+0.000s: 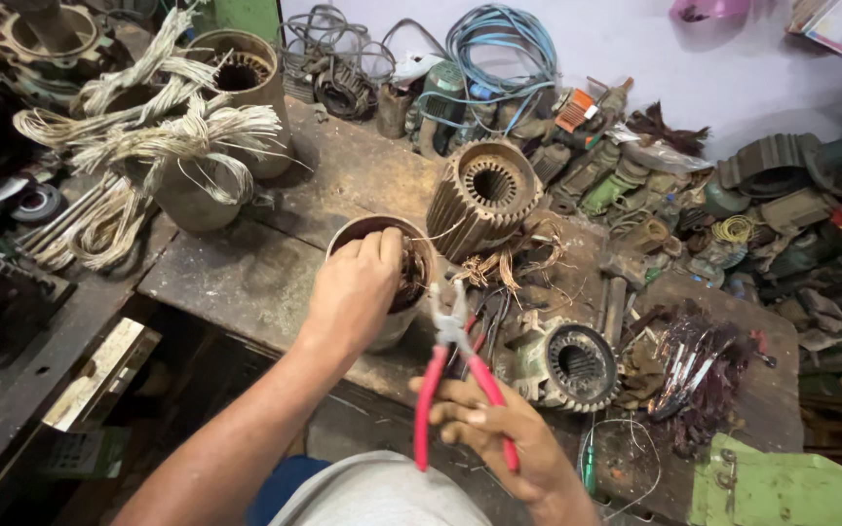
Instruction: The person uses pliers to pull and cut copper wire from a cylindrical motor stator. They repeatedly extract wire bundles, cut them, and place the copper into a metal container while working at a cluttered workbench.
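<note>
Risk of nicked fingers [387, 248] or torn winding if red-handled pliers [455, 375], gripped in closed right hand [499, 429], slip toward left hand [355, 292] curled over rim of round, grimy stator housing [397, 321] with brown windings inside, standing at workbench [236, 278] front edge.

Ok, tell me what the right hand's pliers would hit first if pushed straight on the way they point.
Likely the rim of the round stator housing that the left hand grips; the plier tips in the right hand point up at it, though depth is unclear.
</note>
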